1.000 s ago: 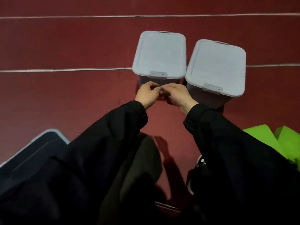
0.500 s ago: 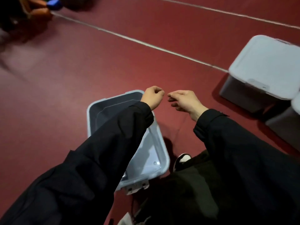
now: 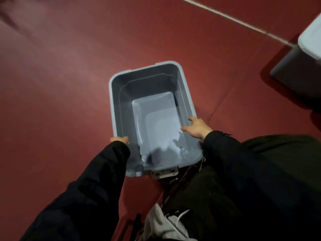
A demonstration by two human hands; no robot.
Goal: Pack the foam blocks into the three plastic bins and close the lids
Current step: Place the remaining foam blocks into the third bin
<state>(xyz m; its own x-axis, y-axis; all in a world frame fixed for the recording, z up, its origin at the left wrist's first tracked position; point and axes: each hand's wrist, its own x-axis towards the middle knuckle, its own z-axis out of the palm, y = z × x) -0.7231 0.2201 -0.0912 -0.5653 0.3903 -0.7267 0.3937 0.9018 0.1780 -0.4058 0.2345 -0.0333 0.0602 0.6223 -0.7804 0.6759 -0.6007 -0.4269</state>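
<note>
An open grey-blue plastic bin [image 3: 121, 108] sits on the dark red floor [image 3: 60, 84] directly in front of the person, its long sides running away from the camera and its lid off. Nothing lies inside it; the pale bottom panel catches the light and carries dark shadows along the near end. A light grey latch [image 3: 164, 173] hangs from the middle of the bin's near short wall. The left hand [image 3: 120, 140] holds the rim at the near left corner: the thumb lies over the top edge, while the rest of the fingers are hidden by the rim and by the black sleeve [image 3: 97, 180], so how tightly they wrap the edge cannot be told. The right hand [image 3: 197, 128] rests on the rim of the right long side close to the near corner, thumb reaching inward over the wall and fingers spread along the edge, grasping the bin's side. Both arms wear black sleeves, and dark trousers [image 3: 225, 197] fill the lower right of the view, with a pale shoe [image 3: 163, 226] and a white lace below the bin. At the upper right edge a second bin [image 3: 295, 66] stands on the floor well apart from the open one, with its pale lid [image 3: 312, 37] closed on top; only a corner shows. A thin white line [image 3: 225, 16] crosses the floor diagonally towards that closed bin.
</note>
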